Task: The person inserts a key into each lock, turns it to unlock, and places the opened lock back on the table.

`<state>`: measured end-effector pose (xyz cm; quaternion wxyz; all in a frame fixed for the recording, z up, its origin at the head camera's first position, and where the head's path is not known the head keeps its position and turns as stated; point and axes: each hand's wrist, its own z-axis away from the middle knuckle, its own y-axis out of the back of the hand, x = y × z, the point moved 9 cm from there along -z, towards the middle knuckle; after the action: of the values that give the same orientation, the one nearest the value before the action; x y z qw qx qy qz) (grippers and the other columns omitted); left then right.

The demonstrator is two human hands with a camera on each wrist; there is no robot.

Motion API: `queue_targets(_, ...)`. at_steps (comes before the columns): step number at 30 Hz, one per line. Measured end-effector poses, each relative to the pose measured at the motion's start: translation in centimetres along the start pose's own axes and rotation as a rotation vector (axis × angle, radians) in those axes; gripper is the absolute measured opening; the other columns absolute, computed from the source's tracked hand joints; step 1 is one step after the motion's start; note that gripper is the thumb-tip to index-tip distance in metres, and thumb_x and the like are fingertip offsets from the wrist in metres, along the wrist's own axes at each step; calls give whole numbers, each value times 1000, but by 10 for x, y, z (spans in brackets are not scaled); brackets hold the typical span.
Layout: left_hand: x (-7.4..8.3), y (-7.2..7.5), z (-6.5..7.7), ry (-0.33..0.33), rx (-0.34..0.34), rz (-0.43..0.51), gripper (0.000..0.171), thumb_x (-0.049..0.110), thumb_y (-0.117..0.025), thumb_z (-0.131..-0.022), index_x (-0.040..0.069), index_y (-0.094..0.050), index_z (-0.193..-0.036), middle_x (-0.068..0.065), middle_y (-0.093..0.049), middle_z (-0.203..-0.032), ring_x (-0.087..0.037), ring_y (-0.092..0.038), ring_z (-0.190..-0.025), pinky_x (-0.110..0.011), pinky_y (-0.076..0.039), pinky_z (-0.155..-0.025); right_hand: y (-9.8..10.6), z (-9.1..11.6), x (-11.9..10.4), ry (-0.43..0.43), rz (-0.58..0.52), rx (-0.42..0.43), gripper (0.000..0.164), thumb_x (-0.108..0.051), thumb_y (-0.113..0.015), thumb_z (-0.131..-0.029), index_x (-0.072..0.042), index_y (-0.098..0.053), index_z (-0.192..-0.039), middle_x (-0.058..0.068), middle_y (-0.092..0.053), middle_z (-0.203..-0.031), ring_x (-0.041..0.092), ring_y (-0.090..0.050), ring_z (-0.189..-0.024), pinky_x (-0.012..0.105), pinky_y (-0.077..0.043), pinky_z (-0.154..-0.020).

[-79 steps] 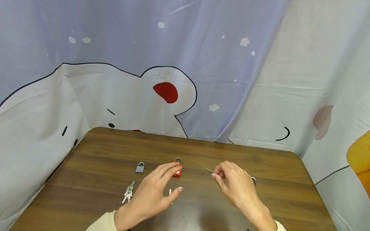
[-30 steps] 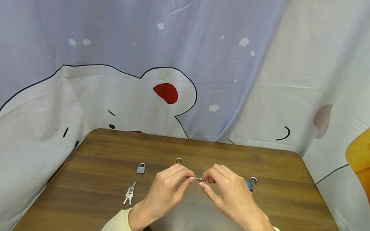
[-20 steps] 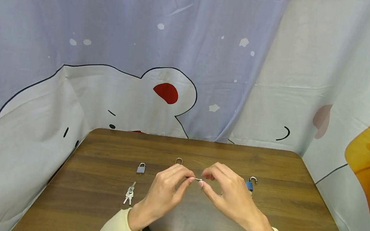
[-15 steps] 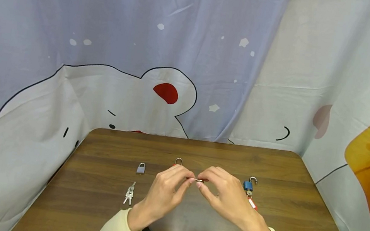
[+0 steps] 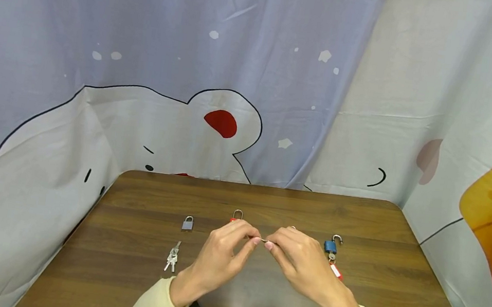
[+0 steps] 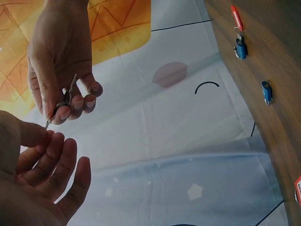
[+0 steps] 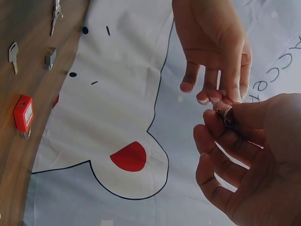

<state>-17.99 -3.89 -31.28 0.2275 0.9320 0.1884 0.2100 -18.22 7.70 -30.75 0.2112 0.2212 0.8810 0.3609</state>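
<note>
Both hands meet over the middle of the table around a small key ring point(image 7: 228, 116) with keys. My left hand point(image 5: 221, 251) pinches the end of a thin metal key point(image 6: 47, 124) between thumb and forefinger. My right hand point(image 5: 306, 260) pinches the ring beside it; another key point(image 6: 73, 84) sticks out from its fingers. Beyond the left hand stands a red padlock point(image 5: 236, 218), partly hidden in the head view. To the right lies a blue padlock point(image 5: 330, 246) with its shackle open and a red-tagged key at it. A second blue padlock point(image 6: 266, 92) shows in the left wrist view.
On the left of the wooden table point(image 5: 134, 222) lie a small grey padlock point(image 5: 187, 224) and a bunch of keys point(image 5: 172, 258). A single key point(image 7: 14, 57) shows on the table in the right wrist view. A printed curtain point(image 5: 284, 75) hangs behind the table.
My left hand has come over from near the red padlock and pinched the key that the right hand carried. The right hand moved inward, and its fingers lifted and pinched again at the ring.
</note>
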Motion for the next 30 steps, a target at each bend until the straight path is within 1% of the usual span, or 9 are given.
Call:
queue_targets(3,-4,-3,-4,23,-31,15,9,16,-55,-93,13,-63,-94,6,-64,-89,-2,-59,-81,-14,-49,-73,3,2,1,1,5,1,9,-16,-59,-90,-22,-65,-89,-16,-55,-75,-3,-46,-67,21,-47,-69)
queue_targets(7,-14,-3,-14,57,-52,11,14,19,-52,-95,15,-63,-102,7,-65,-93,-1,-57,-80,-13,-45,-64,9,3,4,-8,8,3,8,-15,-60,-90,-21,-65,-89,-14,-58,-77,-1,-49,-71,15,-43,-63)
queue_targets(9,-19,-4,-19,67,-61,0,15,20,-51,-96,16,-63,-103,8,-65,-93,-1,-57,-79,-13,-44,-63,12,3,5,-11,12,6,7,-14,-60,-90,-20,-65,-89,-14,-60,-78,0,-51,-71,14,-43,-65)
queue_targets(14,-29,-14,-29,90,-92,-25,18,23,-49,-96,15,-63,-105,9,-63,-93,-1,-59,-82,-17,-49,-71,20,5,9,-26,28,11,7,-14,-61,-89,-19,-65,-89,-14,-58,-76,0,-49,-71,13,-41,-65)
queue_targets(19,-42,-33,-37,154,-125,-26,18,25,-50,-95,17,-62,-107,10,-63,-92,0,-58,-83,-18,-51,-73,28,6,14,-41,43,19,6,-15,-60,-90,-19,-65,-89,-15,-57,-76,-1,-48,-71,12,-41,-66)
queue_targets(22,-49,-45,-42,177,-130,-32,18,25,-52,-94,17,-62,-107,11,-63,-92,0,-59,-84,-17,-50,-74,34,6,18,-57,44,29,6,-14,-60,-89,-19,-65,-89,-15,-56,-75,-1,-47,-70,10,-39,-64)
queue_targets(26,-58,-62,-46,200,-138,-46,18,26,-53,-93,18,-62,-107,10,-64,-93,-2,-61,-83,-15,-49,-72,41,6,22,-78,39,35,8,-12,-62,-88,-19,-65,-89,-15,-59,-79,-2,-48,-71,9,-38,-66)
queue_targets(30,-70,-81,-48,238,-168,-61,19,27,-54,-92,18,-61,-108,9,-64,-94,-4,-62,-84,-17,-49,-73,48,7,24,-90,48,43,9,-10,-62,-87,-19,-66,-89,-13,-62,-81,-2,-48,-72,9,-38,-66)
